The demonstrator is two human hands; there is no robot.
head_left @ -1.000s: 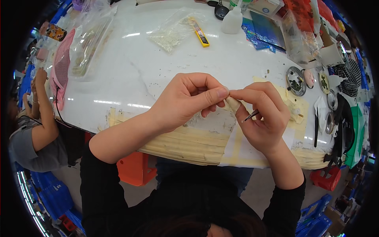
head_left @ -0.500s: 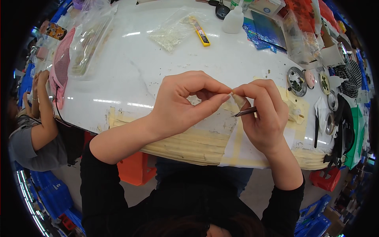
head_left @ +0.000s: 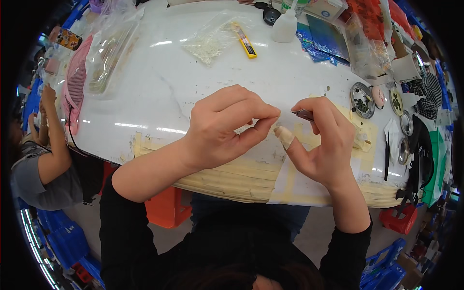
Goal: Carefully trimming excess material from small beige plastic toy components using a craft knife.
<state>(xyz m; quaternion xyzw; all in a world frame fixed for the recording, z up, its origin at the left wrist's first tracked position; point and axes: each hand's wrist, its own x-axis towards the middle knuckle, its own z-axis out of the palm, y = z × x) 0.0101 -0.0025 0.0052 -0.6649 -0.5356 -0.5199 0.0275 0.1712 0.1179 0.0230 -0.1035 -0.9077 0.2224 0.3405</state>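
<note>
My left hand (head_left: pixel 222 128) is closed in a pinch, thumb tip and forefinger tip pressed together over the table. Whatever sits between them is too small to make out. Just to its right, my right hand (head_left: pixel 328 140) holds a slim dark metal tool, probably tweezers (head_left: pixel 304 115), under its curled fingers; most of the tool is hidden. Beige tape (head_left: pixel 284 137) wraps the right thumb, which stands apart from the forefinger. A small gap separates the two hands. Beneath them lie white paper (head_left: pixel 299 181) and strips of yellowish tape (head_left: pixel 227 181) along the near table edge.
A clear bag of pale bits (head_left: pixel 209 48) and a yellow tube-like case (head_left: pixel 246 43) lie farther back. Round metal dishes (head_left: pixel 362 100) stand at right, near a black bag (head_left: pixel 421 154). A white squeeze bottle (head_left: pixel 285 26) stands behind. Another person's arm (head_left: pixel 55 121) is at far left.
My hands have drawn apart from fingertip contact. The right thumb has swung away from its forefinger, and the dark tool has turned and moved up under the fingers. The left hand still pinches.
</note>
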